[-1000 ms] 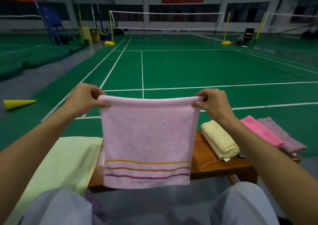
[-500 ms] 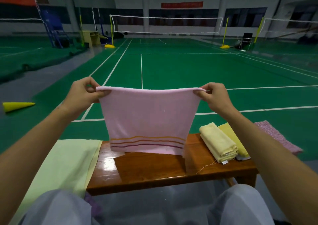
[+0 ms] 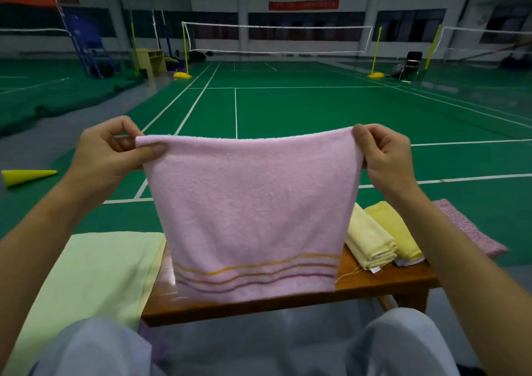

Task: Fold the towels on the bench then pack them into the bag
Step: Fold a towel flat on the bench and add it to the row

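A pink towel [image 3: 253, 208] with orange and purple stripes near its lower edge hangs in front of me. My left hand [image 3: 115, 148] pinches its top left corner and my right hand [image 3: 383, 157] pinches its top right corner. Its striped lower edge lies on or just above the wooden bench [image 3: 388, 282]. On the bench's right part lie a folded pale yellow towel [image 3: 368, 243], a folded darker yellow towel [image 3: 403, 237] and a pink speckled towel [image 3: 472, 231]. A light green cloth [image 3: 95, 278] covers the bench's left end. No bag is in view.
My knees in grey trousers [image 3: 403, 347] sit just before the bench. Behind it stretches a green badminton court with a net [image 3: 276, 39]. A yellow cone [image 3: 26, 175] lies on the floor at the left.
The towel swung away over the bench and back, its striped edge now lower and nearer me. Both hands have kept their corners throughout.
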### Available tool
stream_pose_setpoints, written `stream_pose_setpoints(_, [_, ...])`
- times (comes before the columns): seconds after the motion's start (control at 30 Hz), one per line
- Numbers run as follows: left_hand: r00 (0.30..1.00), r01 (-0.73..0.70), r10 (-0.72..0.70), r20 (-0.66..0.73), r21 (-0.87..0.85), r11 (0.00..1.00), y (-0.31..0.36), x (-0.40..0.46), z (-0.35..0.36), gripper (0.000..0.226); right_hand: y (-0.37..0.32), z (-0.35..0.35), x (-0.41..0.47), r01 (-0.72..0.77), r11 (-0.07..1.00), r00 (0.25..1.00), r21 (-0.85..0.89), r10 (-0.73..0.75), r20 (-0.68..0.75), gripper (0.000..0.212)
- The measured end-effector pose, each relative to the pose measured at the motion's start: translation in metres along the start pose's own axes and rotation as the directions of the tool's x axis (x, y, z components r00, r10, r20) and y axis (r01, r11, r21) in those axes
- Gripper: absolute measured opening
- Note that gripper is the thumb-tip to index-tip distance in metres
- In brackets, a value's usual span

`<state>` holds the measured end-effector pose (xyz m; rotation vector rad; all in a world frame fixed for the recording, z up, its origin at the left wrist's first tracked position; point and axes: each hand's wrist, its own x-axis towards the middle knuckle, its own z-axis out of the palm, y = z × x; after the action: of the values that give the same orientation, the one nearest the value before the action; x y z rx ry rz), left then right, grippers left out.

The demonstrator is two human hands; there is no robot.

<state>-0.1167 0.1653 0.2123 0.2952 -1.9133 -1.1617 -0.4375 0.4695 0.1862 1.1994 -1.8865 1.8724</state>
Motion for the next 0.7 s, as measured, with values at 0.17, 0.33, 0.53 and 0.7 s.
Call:
stream_pose_setpoints(0.17, [0.988,0.148,-0.148,0.052,0.005,0.989,-0.039,0.011,0.013,0.027,0.05,0.019,0.008,-0.133,0.99,0.99,-0.046,0.135,0.039,0.03])
stream_pose_setpoints(0.33, [0.932,0.357,-0.36,0.037,0.066,0.932,-0.14,0.011,0.035,0.029,0.139,0.06,-0.007,-0.234,0.951,0.955,-0.201,0.264,0.133,0.027])
stream_pose_setpoints(0.53, [0.83,0.557,-0.553,-0.072,0.123,0.821,-0.258,0.017,0.065,0.022,0.241,0.119,-0.024,-0.305,0.819,0.878,-0.487,0.439,0.189,0.029])
stream_pose_setpoints(0.7, [0.792,0.607,-0.603,-0.099,0.247,0.756,-0.327,0.025,0.078,0.026,0.287,0.151,-0.026,-0.277,0.663,0.812,-0.695,0.548,0.2,0.035])
